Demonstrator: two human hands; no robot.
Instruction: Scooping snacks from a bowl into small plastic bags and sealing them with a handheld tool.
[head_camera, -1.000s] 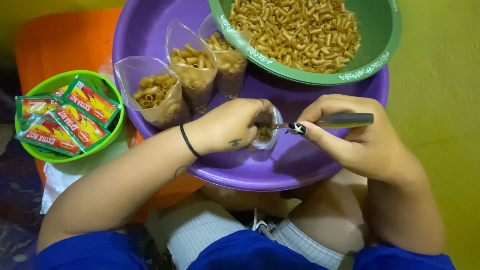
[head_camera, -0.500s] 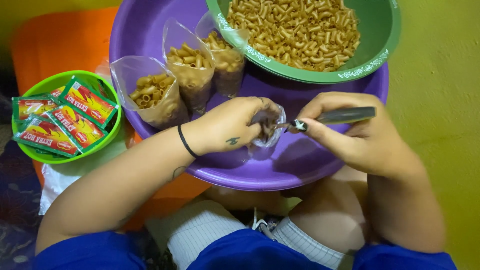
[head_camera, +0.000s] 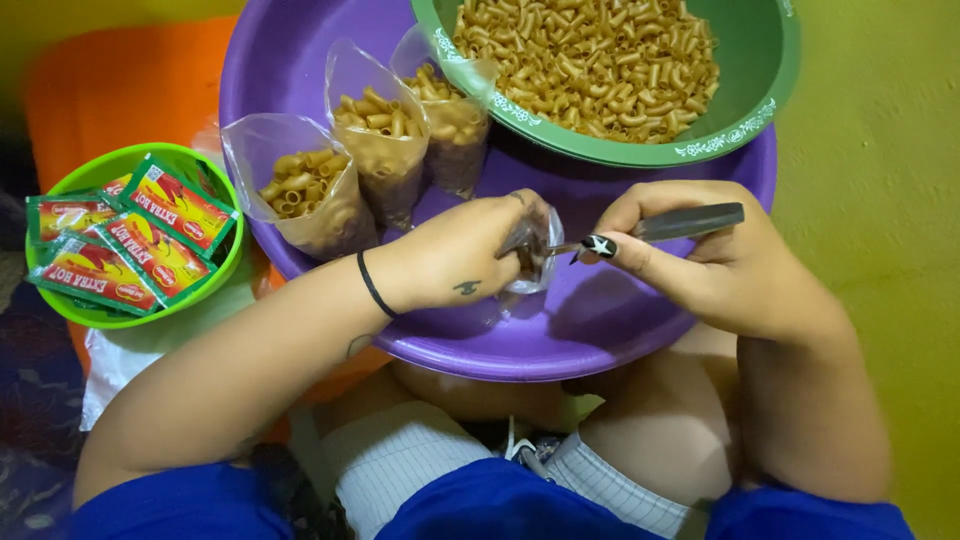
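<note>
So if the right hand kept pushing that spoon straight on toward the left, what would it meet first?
The right hand points its spoon into the small clear bag pinched by the left hand. The bag comes first, then the left fingers just behind it; depth there is hard to judge.

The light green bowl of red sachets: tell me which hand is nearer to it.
Left. The left hand is over the purple basin, holding a small clear bag, right of the light green bowl. The right hand, gripping a spoon, lies farther right still.

purple basin (head_camera: 300, 60) | green bowl (head_camera: 760, 90), white rim pattern | lime bowl (head_camera: 215, 275) | red-green sachets (head_camera: 150, 240) | tan macaroni (head_camera: 590, 60) | black wristband (head_camera: 375, 285)
</note>
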